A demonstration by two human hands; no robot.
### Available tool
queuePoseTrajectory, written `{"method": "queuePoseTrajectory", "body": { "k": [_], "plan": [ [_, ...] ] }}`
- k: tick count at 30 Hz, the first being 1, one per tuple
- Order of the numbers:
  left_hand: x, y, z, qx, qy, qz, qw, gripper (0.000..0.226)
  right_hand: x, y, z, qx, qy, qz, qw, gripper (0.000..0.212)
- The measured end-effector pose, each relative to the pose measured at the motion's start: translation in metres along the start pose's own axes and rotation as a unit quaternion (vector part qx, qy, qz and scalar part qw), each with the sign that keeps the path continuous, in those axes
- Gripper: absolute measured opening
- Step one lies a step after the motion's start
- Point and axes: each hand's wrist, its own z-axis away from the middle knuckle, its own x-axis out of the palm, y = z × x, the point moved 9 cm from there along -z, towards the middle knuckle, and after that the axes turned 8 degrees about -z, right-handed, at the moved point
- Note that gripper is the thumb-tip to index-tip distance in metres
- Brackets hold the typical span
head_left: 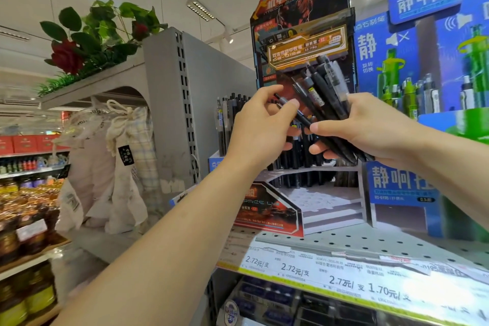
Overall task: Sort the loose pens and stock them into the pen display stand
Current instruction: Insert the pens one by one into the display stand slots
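My right hand (370, 130) grips a fanned bundle of several black pens (325, 90), held up in front of the orange-and-black pen display stand (299, 26). My left hand (260, 124) pinches one black pen (287, 104) at the left side of the bundle, between thumb and fingers. Behind both hands, black pens (293, 159) stand upright in the stand's back row. The white stepped tiers (325, 204) with holes lie lower in the stand, in front of that row. My hands hide part of the stand's middle.
A blue-and-green pen display (428, 66) stands to the right, another pen holder (227, 119) to the left. Both rest on a perforated shelf (370, 243) with price labels (330, 275) along its edge. A grey shelf end panel (169, 103) with hanging cloth bags (111, 161) is at left.
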Motion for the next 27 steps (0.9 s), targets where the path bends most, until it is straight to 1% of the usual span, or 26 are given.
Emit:
{"method": "queuePoseTrajectory", "body": {
  "k": [4, 7, 8, 10, 12, 17, 19, 21, 23, 27],
  "plan": [
    [-0.005, -0.001, -0.001, -0.003, 0.058, 0.048, 0.997, 0.039, -0.001, 0.001, -0.001, 0.010, -0.002, -0.010, 1.000, 0.011],
    [-0.024, -0.008, 0.000, -0.014, 0.137, 0.111, 0.984, 0.045, -0.005, 0.003, -0.003, 0.018, 0.012, -0.001, 1.000, 0.010],
    [-0.034, -0.008, 0.001, -0.003, 0.166, 0.116, 0.979, 0.047, -0.005, 0.004, -0.003, 0.022, 0.012, 0.005, 1.000, 0.010],
    [-0.054, -0.003, 0.004, 0.048, 0.215, 0.057, 0.974, 0.047, -0.005, 0.005, -0.003, 0.031, 0.009, 0.017, 0.999, 0.011],
    [-0.065, 0.002, 0.007, 0.098, 0.235, -0.032, 0.966, 0.044, -0.006, 0.007, -0.004, 0.035, 0.012, 0.023, 0.999, 0.011],
    [-0.061, -0.001, 0.015, 0.144, 0.214, -0.179, 0.949, 0.032, -0.009, 0.006, -0.004, 0.030, 0.031, 0.034, 0.998, 0.009],
    [-0.057, -0.002, 0.016, 0.154, 0.203, -0.208, 0.944, 0.031, -0.010, 0.006, -0.004, 0.029, 0.031, 0.032, 0.999, 0.009],
    [-0.053, -0.004, 0.014, 0.147, 0.184, -0.216, 0.948, 0.032, -0.009, 0.005, -0.004, 0.029, 0.026, 0.034, 0.999, 0.008],
    [-0.045, -0.005, 0.010, 0.138, 0.155, -0.236, 0.949, 0.032, -0.008, 0.004, -0.003, 0.028, 0.022, 0.034, 0.999, 0.009],
    [-0.024, -0.005, -0.001, 0.111, 0.065, -0.294, 0.947, 0.039, -0.008, 0.003, -0.002, 0.023, 0.029, 0.032, 0.999, 0.009]
  ]
}}
